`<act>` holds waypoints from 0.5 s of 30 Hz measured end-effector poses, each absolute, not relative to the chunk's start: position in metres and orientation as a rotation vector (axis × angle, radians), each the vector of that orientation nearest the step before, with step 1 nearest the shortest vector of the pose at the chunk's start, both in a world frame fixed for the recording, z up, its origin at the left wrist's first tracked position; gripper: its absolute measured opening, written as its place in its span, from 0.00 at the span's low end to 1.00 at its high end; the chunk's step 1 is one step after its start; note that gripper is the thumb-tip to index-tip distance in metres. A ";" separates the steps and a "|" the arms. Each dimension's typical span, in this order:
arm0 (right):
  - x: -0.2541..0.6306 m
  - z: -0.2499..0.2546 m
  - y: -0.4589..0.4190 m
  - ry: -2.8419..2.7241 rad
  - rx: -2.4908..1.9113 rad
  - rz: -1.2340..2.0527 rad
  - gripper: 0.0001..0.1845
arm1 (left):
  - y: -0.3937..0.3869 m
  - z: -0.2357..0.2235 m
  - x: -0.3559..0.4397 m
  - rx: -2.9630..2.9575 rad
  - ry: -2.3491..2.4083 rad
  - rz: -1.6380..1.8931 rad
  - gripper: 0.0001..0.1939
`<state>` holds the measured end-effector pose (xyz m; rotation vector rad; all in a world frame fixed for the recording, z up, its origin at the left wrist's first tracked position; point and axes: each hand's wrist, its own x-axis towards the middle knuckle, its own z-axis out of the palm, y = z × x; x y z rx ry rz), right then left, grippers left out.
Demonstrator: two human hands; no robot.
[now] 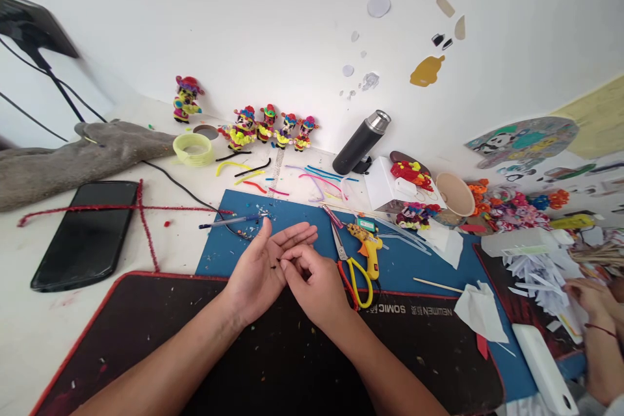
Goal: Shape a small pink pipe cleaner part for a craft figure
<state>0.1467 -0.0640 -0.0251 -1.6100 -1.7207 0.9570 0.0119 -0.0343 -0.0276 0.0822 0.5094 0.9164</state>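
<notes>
My left hand point(266, 263) lies palm up over the edge of the black desk mat point(146, 338), its fingers stretched out and apart, with tiny dark specks on the palm. My right hand point(312, 279) rests against that palm, its fingertips pinched together on something too small to make out. Just right of my right hand lie yellow-handled scissors point(353, 273) and a yellow glue gun point(368, 244) on the blue mat point(414, 266). A blue pen point(234, 221) lies beyond my left hand.
A black phone point(88, 234) and a crossed red pipe cleaner point(141, 208) lie at left. Pipe-cleaner figures point(268, 127), loose pipe cleaners, a yellow tape roll point(194, 148) and a black flask point(361, 142) stand near the wall. Another person's hand point(592, 299) works with paper at right.
</notes>
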 end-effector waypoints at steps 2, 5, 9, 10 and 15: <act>0.148 -0.025 -0.064 -1.696 -1.605 0.969 0.07 | -0.033 -0.028 0.012 0.072 0.503 0.918 0.34; 0.148 -0.026 -0.065 -1.672 -1.584 0.969 0.07 | -0.032 -0.028 0.012 0.057 0.507 0.919 0.34; 0.148 -0.027 -0.068 -1.689 -1.558 0.943 0.06 | -0.032 -0.029 0.012 0.058 0.504 0.918 0.35; 0.147 -0.028 -0.068 -1.694 -1.561 0.933 0.06 | -0.032 -0.029 0.012 0.061 0.503 0.920 0.35; 0.145 -0.029 -0.069 -1.738 -1.571 0.886 0.06 | -0.033 -0.028 0.012 0.065 0.519 0.927 0.34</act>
